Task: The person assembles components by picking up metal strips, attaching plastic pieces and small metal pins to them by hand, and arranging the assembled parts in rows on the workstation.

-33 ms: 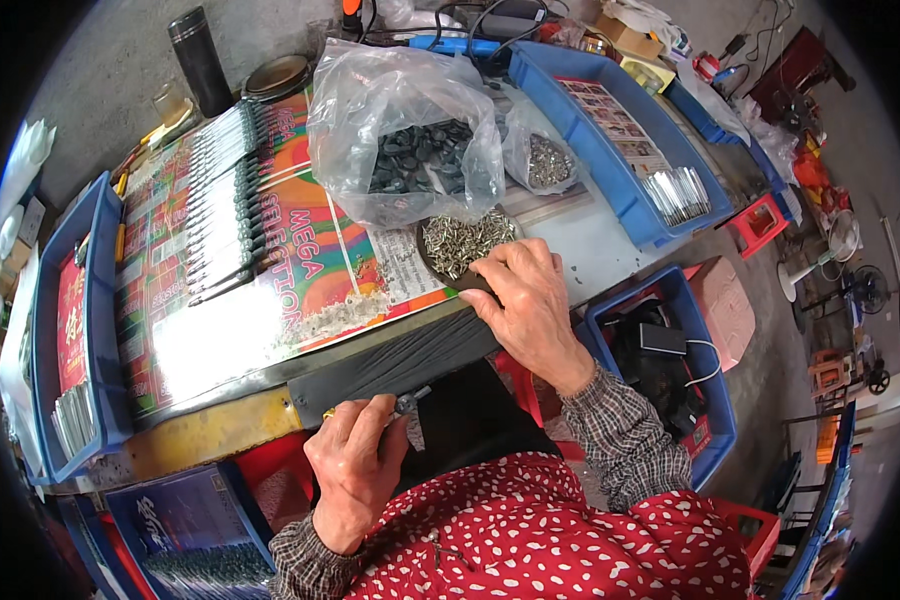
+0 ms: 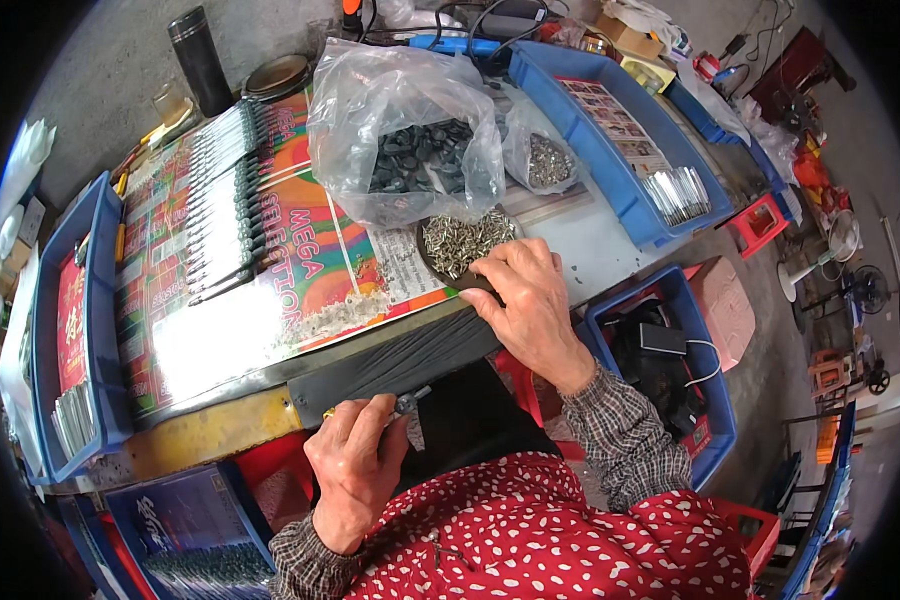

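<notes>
Over my lap, at the table's front edge, my left hand (image 2: 358, 455) is closed around a small dark grey plastic piece (image 2: 407, 403) with a thin metal pin sticking out of it. A bit of yellow shows by the fingers. My right hand (image 2: 528, 305) reaches to a round dark dish (image 2: 467, 281) heaped with small metal pins (image 2: 462, 243). Its index fingertip touches the pile and the thumb lies apart at the near rim; no piece shows between them. Behind the dish, a clear plastic bag (image 2: 345, 130) holds many dark grey pieces (image 2: 423, 155).
Rows of slim silvery rods with dark ends (image 2: 232, 190) lie on the printed table cover (image 2: 305, 240). Blue trays (image 2: 625, 215) with silver rods stand at both sides. A smaller bag of metal parts (image 2: 548, 163), a black flask (image 2: 200, 60) and a blue bin (image 2: 715, 440) are around.
</notes>
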A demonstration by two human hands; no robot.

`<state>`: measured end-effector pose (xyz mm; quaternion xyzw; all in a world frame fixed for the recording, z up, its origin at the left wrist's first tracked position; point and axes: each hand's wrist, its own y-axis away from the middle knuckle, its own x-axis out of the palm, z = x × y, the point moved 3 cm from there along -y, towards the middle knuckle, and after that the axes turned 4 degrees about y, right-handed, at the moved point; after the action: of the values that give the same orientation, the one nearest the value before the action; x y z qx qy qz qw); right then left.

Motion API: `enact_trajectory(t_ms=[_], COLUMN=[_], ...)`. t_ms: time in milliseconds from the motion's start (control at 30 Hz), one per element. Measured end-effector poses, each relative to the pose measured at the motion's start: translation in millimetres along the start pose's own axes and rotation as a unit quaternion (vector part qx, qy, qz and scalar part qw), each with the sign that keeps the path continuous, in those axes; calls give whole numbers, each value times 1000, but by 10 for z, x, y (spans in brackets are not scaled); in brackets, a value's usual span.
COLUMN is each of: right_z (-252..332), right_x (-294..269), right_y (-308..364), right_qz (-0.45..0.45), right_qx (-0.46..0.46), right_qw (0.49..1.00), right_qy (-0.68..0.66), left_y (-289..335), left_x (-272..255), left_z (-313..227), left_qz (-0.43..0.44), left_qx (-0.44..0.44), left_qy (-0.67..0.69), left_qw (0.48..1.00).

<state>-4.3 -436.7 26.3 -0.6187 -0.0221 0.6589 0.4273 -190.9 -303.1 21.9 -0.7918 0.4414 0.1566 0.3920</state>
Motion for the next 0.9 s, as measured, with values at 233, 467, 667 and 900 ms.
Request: enact_trajectory(t_ms=[233,467,667,900], right_z=[-19,118,553,643], right_x=[-13,-100,-216,-146], right_y=[-16,20,257,423], right_qz=[26,16,45,74], right_qx=[20,39,-12,-40], right_qw=[997,988,944,916], right_qy=[-69,-149,-327,-392], left_y=[-7,-16,0,34], left_x=[-12,-53,-51,-31], left_z=[-30,-83,-137,-196], left_qz=[38,49,67,54], left_qx=[-31,-56,-77,-69], left_qy=[7,28,45,61], left_qw=[999,997,994,994])
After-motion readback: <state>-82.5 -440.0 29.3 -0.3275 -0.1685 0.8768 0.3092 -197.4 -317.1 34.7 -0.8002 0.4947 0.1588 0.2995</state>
